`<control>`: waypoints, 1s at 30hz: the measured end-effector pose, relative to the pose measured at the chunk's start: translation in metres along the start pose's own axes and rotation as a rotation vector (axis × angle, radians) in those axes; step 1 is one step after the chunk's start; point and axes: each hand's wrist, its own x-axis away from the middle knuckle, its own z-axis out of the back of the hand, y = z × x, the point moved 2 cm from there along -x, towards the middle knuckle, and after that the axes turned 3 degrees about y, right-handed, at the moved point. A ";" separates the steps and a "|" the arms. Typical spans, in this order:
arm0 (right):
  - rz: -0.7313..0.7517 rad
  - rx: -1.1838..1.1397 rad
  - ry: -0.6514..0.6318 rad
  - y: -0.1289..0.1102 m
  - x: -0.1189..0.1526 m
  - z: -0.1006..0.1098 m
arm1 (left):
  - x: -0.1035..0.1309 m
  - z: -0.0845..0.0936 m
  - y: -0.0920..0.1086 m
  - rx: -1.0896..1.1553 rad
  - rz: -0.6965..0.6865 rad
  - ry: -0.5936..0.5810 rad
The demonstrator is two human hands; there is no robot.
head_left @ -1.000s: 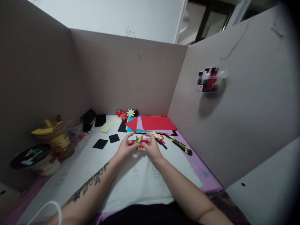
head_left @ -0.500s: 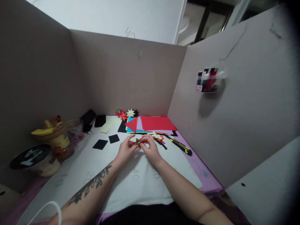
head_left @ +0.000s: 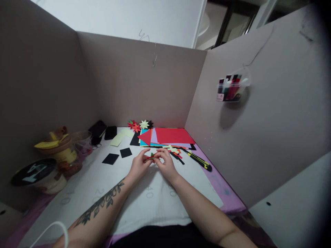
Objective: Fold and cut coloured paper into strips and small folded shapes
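Observation:
Between my two hands is a small folded red and green paper piece (head_left: 152,156), mostly covered by fingers. My left hand (head_left: 141,162) pinches its left side. From the other side, my right hand (head_left: 165,163) grips it with thumb and fingertips. Just right of the hands lie cut paper strips (head_left: 178,156) in black, red and orange, with cream pieces (head_left: 172,149) among them. Behind the hands a red paper triangle (head_left: 145,137) rests on stacked coloured sheets, topped by a red sheet (head_left: 174,135).
A yellow and black utility knife (head_left: 198,160) lies at right. Folded paper stars (head_left: 144,124) sit at the back. Two black paper squares (head_left: 110,158) and pale green paper (head_left: 121,137) are at left, near tubs (head_left: 38,175) and a clear cup (head_left: 82,141). Walls enclose three sides.
Both hands stay almost in place, their fingers shifting slightly around the red and green paper piece. Nothing else on the table has moved.

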 end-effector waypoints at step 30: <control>-0.095 0.193 -0.048 0.022 -0.001 -0.003 | 0.000 0.002 -0.008 -0.393 -0.173 -0.084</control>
